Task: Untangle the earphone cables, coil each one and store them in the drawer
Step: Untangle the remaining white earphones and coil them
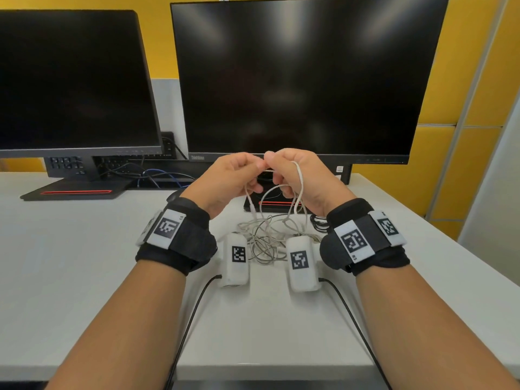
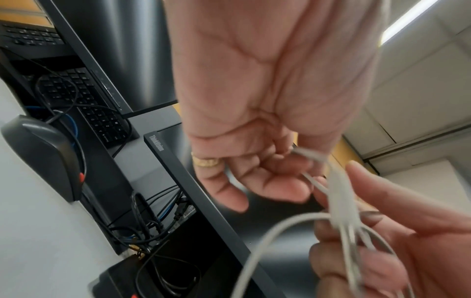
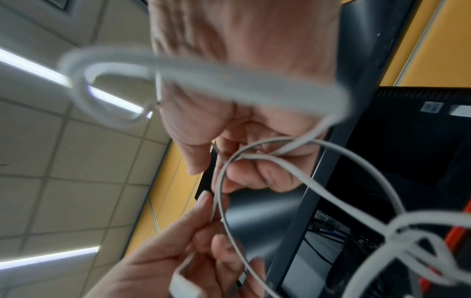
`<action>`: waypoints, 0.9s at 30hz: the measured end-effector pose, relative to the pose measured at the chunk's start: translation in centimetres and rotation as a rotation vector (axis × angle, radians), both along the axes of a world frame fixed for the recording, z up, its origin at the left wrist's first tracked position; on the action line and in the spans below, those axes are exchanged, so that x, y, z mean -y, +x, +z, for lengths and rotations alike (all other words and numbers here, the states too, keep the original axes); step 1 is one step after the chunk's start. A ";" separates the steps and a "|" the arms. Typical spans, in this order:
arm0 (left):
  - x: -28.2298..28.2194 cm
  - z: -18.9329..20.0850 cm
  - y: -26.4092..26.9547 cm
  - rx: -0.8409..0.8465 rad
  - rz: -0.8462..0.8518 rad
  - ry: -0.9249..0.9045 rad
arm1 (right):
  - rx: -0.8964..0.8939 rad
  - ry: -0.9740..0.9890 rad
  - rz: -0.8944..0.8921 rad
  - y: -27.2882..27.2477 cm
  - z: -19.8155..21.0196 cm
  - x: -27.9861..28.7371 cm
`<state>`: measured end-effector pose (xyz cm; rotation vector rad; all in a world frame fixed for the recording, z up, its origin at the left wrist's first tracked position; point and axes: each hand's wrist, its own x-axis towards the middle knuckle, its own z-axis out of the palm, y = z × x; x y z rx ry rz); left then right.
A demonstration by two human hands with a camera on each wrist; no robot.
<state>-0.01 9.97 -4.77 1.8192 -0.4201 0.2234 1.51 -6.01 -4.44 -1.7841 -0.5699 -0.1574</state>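
Where fingertips meet, pinched cables (image 1: 298, 178) blurred

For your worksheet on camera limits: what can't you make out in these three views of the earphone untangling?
- Drawer: in no view.
- How many earphone cables form the heap: head view, strands too thin and overlapped, wrist units partly cover it.
- Cable ends at the left hand: left wrist view, motion blur.
- Loops near the right hand: right wrist view, blurred, cut off by the right edge.
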 end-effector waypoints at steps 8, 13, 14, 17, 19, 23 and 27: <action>-1.2 -0.1 1.5 0.094 0.423 -0.263 | -0.082 -0.101 -0.201 0.4 0.4 0.1; -1.2 0.0 1.5 0.131 0.577 -0.204 | -0.174 0.138 -0.213 0.6 0.4 0.0; -1.1 0.1 1.4 0.116 0.551 -0.192 | -0.194 0.199 -0.198 0.5 0.5 0.0; -0.6 0.2 0.9 0.080 0.387 -0.121 | -0.169 0.335 -0.124 0.5 0.6 -0.3; -0.2 0.4 0.5 0.044 0.202 -0.029 | -0.157 0.393 -0.083 0.3 0.8 -0.5; 0.4 0.0 -0.3 -0.080 -0.126 0.199 | -0.230 0.398 -0.188 0.0 1.4 -1.0; 0.5 -0.2 -0.5 -0.185 -0.359 0.301 | -0.223 0.338 -0.203 -0.1 1.5 -0.7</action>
